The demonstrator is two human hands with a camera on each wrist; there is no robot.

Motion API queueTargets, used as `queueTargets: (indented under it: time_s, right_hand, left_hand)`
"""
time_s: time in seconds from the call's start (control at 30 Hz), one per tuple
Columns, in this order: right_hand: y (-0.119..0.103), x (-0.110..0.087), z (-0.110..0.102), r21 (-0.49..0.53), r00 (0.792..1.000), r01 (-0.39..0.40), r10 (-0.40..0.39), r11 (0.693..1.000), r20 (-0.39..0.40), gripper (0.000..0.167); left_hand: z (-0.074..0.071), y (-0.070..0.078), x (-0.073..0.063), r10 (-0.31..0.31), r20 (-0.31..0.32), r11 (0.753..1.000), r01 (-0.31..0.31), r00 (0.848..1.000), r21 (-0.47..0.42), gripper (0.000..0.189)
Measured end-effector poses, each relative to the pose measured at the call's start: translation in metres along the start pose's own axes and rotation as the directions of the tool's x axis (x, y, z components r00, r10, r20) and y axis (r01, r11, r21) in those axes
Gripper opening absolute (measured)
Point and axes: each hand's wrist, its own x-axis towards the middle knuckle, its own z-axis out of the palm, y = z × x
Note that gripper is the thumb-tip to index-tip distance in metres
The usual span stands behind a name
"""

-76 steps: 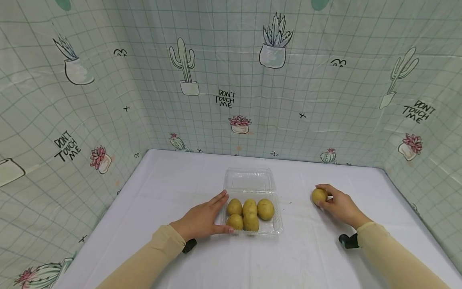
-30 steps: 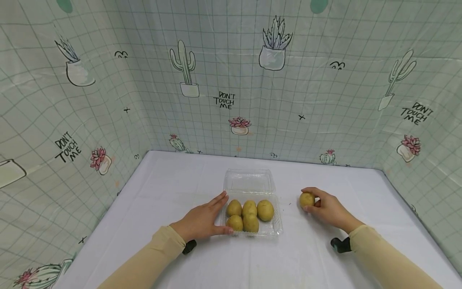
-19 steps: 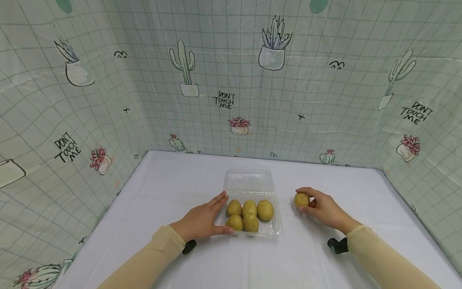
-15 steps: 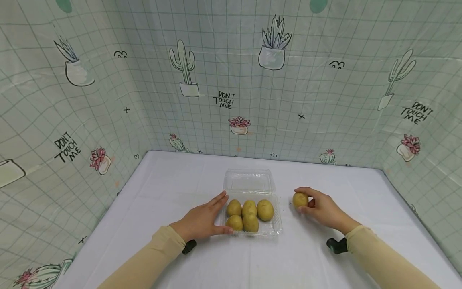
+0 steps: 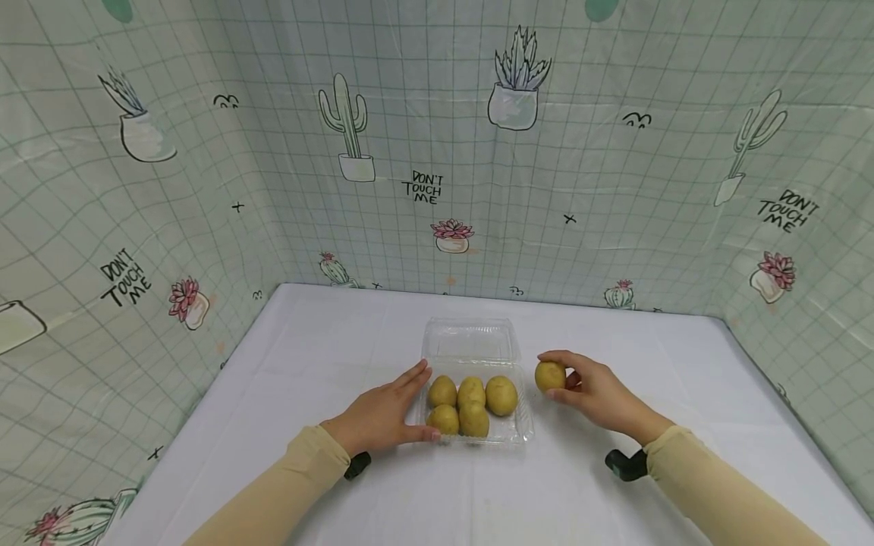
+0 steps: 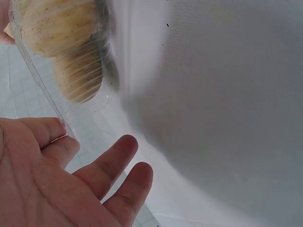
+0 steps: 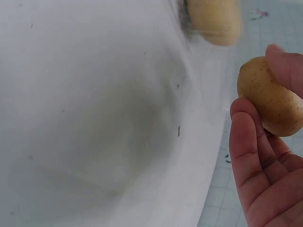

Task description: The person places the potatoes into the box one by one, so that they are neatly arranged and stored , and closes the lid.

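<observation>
A clear hinged plastic container (image 5: 511, 432) stands at mid-table with its lid (image 5: 471, 339) laid back. Several yellow potatoes (image 5: 501, 396) lie inside, and the base's front right part holds none. My left hand (image 5: 378, 413) rests against the container's left side, fingers fairly straight and spread, thumb at the front corner. In the left wrist view its fingertips (image 6: 57, 126) meet the clear rim. Just right of the container, my right hand (image 5: 601, 390) holds another potato (image 5: 548, 376) between thumb and fingers. The right wrist view shows this potato (image 7: 270, 94) raised, with the thumb across one side.
A white cloth (image 5: 328, 326) covers the table. Patterned curtains (image 5: 471, 152) hang behind it and at both sides. Dark wrist-worn devices (image 5: 626, 465) sit below each sleeve cuff.
My right hand has carried its potato leftward from the right of the table to beside the container's right edge. My left hand and the container have stayed in place.
</observation>
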Motion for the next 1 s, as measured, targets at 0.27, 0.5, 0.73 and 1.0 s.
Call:
queueTargets:
  time_s: [0.27, 0.5, 0.73, 1.0]
  right_hand:
    - [-0.015, 0.002, 0.005, 0.011, 1.0, 0.017, -0.017, 1.0, 0.021, 0.054]
    - [-0.021, 0.003, 0.011, 0.036, 0.998, 0.043, -0.045, 0.998, 0.041, 0.054]
    - [-0.026, 0.003, 0.015, 0.05, 0.995, 0.077, -0.08, 0.996, 0.064, 0.054]
    - [-0.031, 0.004, 0.019, 0.059, 0.99, 0.112, -0.116, 0.992, 0.084, 0.054]
  left_hand:
    - [0.001, -0.001, 0.001, -0.003, -0.006, 1.0, 0.003, 1.0, -0.005, 0.102]
    - [0.002, -0.002, 0.001, 0.001, -0.011, 1.0, -0.001, 1.0, 0.004, 0.103]
    - [0.002, -0.001, 0.001, -0.005, -0.009, 1.0, 0.005, 1.0, 0.001, 0.104]
    - [0.002, -0.002, 0.001, -0.001, -0.014, 1.0, 0.001, 1.0, -0.002, 0.103]
